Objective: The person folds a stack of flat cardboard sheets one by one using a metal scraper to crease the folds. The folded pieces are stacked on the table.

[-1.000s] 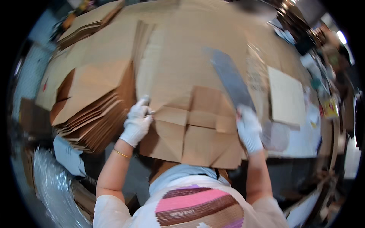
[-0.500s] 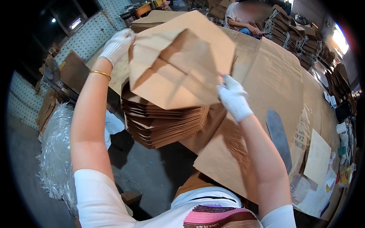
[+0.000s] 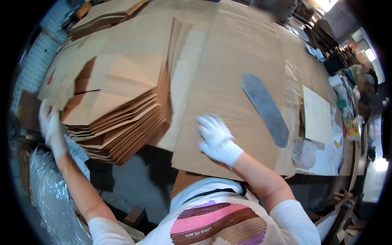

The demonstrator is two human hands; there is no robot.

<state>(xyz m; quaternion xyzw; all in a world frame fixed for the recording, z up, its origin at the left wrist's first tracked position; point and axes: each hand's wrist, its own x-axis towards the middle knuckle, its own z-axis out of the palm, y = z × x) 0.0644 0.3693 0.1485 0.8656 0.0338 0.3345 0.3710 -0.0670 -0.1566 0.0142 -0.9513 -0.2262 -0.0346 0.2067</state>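
Observation:
Both my hands wear white knitted gloves. My left hand [image 3: 52,128], slightly blurred, is beside the left edge of a tall stack of folded brown paper bags [image 3: 118,126], with its fingers stretched and nothing visible in them. The stack's top bag [image 3: 122,87] has creased, diamond-like folds, and its lower layers fan out over the table's near edge. My right hand [image 3: 216,139] lies on a large flat pile of brown paper sheets [image 3: 204,159], thumb apart from the fingers. To its right, a grey blade-shaped metal plate [image 3: 265,110] rests on the paper.
Another pile of brown paper [image 3: 104,18] lies at the far left. A white written sheet [image 3: 317,114] and small items line the table's right side. Clear plastic strands [image 3: 51,196] are heaped on the floor at left. A small red tool [image 3: 51,76] lies near the table's left edge.
The paper bag stretched between both hands is let go and lies on the stack. My left hand has dropped to the stack's left side, my right onto the flat sheets. The view has shifted.

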